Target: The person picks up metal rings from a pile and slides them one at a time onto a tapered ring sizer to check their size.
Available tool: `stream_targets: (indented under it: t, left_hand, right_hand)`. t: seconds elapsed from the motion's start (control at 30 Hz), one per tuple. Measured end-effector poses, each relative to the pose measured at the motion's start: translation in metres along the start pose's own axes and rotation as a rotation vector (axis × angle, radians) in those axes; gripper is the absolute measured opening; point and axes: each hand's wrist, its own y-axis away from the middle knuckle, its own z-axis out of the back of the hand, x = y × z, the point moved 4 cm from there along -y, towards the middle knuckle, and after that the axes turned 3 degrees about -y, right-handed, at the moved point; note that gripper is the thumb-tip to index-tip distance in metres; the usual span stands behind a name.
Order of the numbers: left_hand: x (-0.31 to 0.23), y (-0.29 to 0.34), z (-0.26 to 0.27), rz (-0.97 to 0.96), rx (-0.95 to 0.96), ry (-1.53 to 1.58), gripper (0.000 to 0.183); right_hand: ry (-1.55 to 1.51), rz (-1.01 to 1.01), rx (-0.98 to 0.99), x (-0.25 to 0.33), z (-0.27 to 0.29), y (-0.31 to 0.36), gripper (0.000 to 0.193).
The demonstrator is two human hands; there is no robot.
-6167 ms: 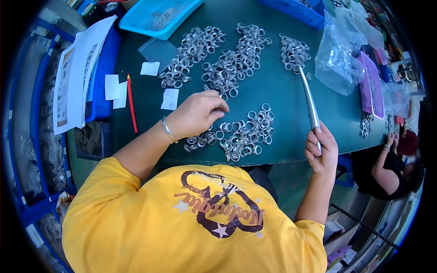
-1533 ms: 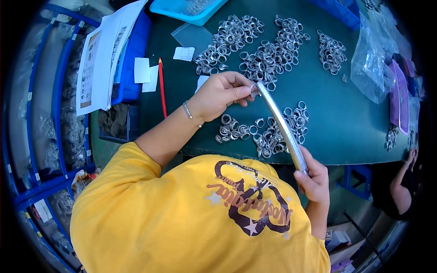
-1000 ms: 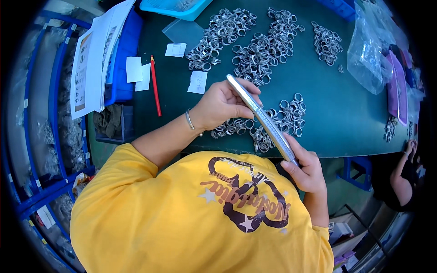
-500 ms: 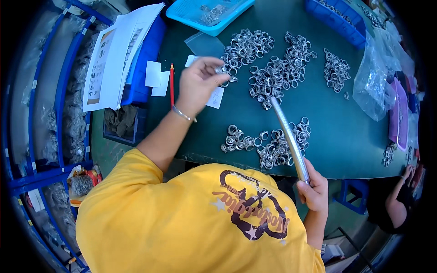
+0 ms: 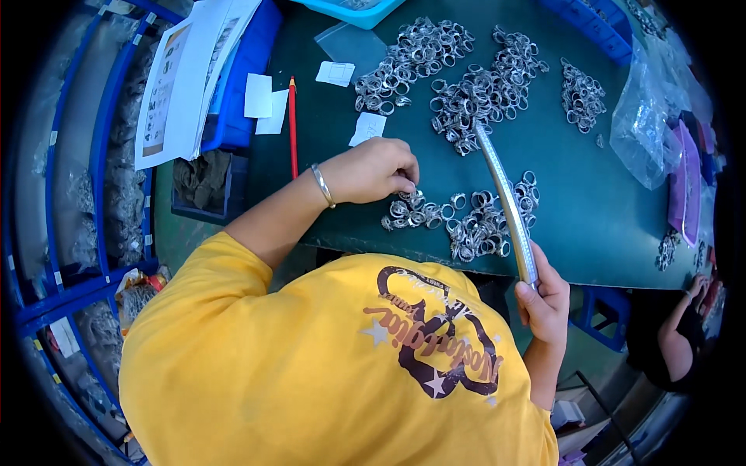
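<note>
My right hand [image 5: 546,299] grips a long, silvery ring sizing stick [image 5: 505,198] by its thick lower end; the thin tip points away over the table, at the near edge of a heap of metal rings [image 5: 486,97]. My left hand [image 5: 381,171] is closed, thumb and fingers brought together right above a small group of rings [image 5: 412,213] close to the front edge. Whether a ring sits in its fingertips is hidden. Beside that group and partly behind the stick lies another pile of rings [image 5: 478,233].
More rings lie in a far heap [image 5: 423,50] and a right-hand heap [image 5: 583,97] on the green table [image 5: 311,147]. A red pencil [image 5: 293,128], paper slips [image 5: 258,95] and a blue bin [image 5: 252,85] are left. A plastic bag [image 5: 641,128] and purple tray [image 5: 684,182] are right.
My left hand has come back from the far heap to the small near group of rings. The stick stays in my right hand, and the whole view has shifted slightly.
</note>
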Motion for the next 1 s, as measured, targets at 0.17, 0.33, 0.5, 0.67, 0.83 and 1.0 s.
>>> stream_targets:
  t: [0.17, 0.33, 0.5, 0.67, 0.83, 1.0]
  left_hand:
    - [0.005, 0.000, 0.002, 0.256, 0.036, 0.501, 0.009]
    - [0.019, 0.000, 0.001, 0.375, -0.135, 1.060, 0.012]
    - [0.019, -0.002, -0.001, 0.229, -0.241, 1.413, 0.013]
    - [0.012, -0.008, -0.008, 0.078, -0.257, 1.553, 0.016]
    - [-0.014, -0.012, -0.027, 0.043, -0.187, 1.401, 0.031]
    - [-0.018, -0.010, -0.012, -0.007, -0.218, 1.132, 0.030]
  right_hand:
    - [-0.002, 0.009, 0.025, 0.000, -0.002, -0.002, 0.052]
    - [0.103, 0.014, 0.074, 0.003, -0.002, -0.002, 0.052]
    - [0.282, 0.151, 0.138, 0.011, -0.009, -0.005, 0.052]
    - [0.390, 0.244, 0.210, 0.017, -0.019, -0.011, 0.054]
    - [0.331, 0.242, 0.267, 0.023, -0.031, -0.024, 0.053]
    - [0.330, 0.228, 0.278, 0.023, -0.029, -0.026, 0.053]
